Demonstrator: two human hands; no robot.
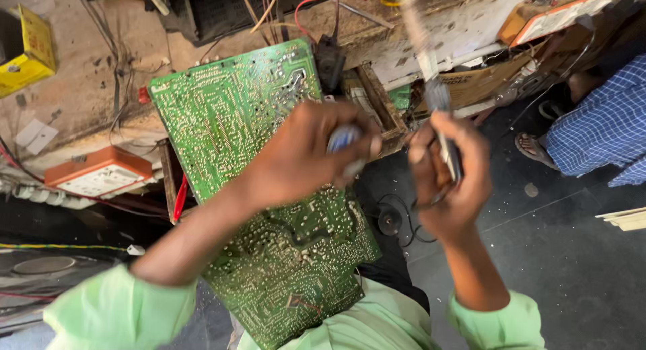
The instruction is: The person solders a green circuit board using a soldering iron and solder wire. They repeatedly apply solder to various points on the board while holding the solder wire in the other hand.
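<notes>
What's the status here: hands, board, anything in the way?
Left hand closed on a blue-grey handle over the green circuit board. Right hand grips a thin metal tool, blurred. Board propped on the lap, solder side up. Nothing blocking.

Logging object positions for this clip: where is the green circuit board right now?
In the head view the green circuit board lies left of centre, solder side up, tilted across the person's lap under the left hand, with the orange box to its left.
</notes>
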